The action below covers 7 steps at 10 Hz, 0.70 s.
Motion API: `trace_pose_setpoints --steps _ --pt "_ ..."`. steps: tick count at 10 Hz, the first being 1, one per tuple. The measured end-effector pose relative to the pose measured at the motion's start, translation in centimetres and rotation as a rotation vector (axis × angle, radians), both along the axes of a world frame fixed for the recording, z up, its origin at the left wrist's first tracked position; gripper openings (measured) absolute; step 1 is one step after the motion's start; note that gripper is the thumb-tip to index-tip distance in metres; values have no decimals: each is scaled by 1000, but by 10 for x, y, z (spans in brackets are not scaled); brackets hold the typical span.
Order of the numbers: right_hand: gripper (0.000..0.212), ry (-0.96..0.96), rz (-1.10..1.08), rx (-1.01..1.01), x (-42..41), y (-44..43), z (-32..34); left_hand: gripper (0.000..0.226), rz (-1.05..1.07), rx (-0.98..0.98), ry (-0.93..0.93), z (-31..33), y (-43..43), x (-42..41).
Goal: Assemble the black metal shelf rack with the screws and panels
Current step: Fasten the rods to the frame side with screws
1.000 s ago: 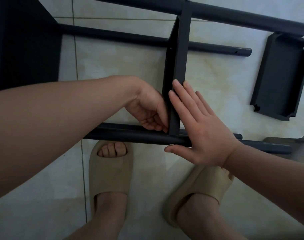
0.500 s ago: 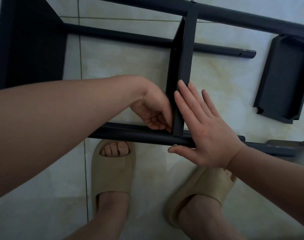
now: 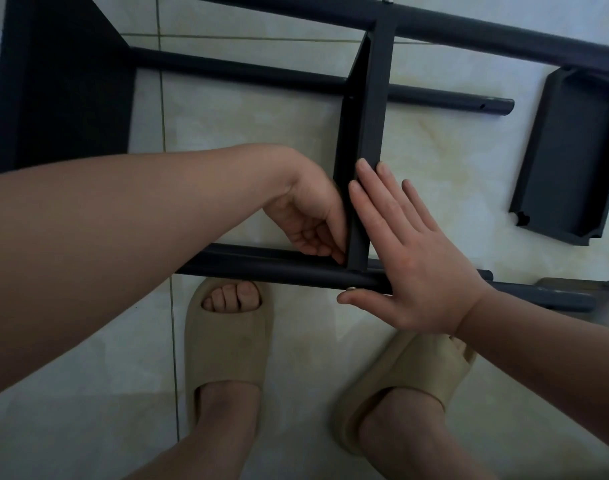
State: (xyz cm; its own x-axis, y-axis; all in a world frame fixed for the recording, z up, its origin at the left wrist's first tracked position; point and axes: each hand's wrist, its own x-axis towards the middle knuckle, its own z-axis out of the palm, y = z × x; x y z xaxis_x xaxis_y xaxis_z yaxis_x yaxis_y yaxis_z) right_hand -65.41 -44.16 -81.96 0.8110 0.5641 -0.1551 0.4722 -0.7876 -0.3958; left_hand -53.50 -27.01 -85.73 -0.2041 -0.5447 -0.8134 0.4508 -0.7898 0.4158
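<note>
The rack point(image 3: 247, 72) is laid on its side on the tiled floor point(image 3: 261, 133). A panel point(image 3: 372, 126) is stood on edge between its far tube point(image 3: 486, 32) and its near tube point(image 3: 261, 268). The right hand point(image 3: 410, 268) is kept flat and open. Its straight fingers point(image 3: 372, 202) are pressed on the right face of the panel at the near end, and the thumb is laid under the near tube, just beside a screw point(image 3: 350, 288) seated there. The left hand point(image 3: 306, 220) is placed on the other side of the panel, in the corner where panel and near tube meet. Its fingers are curled, with the tips touching the panel (whether something small is pinched there cannot be told). The panel's near end is thus found between the two hands. A loose panel point(image 3: 573, 157) is seen on the floor, well apart to the right. Beige slippers point(image 3: 226, 341) are worn, close to the near tube.
</note>
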Motion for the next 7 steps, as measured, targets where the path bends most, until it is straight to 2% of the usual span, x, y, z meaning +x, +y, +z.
trace_pose_setpoints --steps 7 --pt "108 10 -3 5 0 0 0 15 89 -7 58 0 5 -6"
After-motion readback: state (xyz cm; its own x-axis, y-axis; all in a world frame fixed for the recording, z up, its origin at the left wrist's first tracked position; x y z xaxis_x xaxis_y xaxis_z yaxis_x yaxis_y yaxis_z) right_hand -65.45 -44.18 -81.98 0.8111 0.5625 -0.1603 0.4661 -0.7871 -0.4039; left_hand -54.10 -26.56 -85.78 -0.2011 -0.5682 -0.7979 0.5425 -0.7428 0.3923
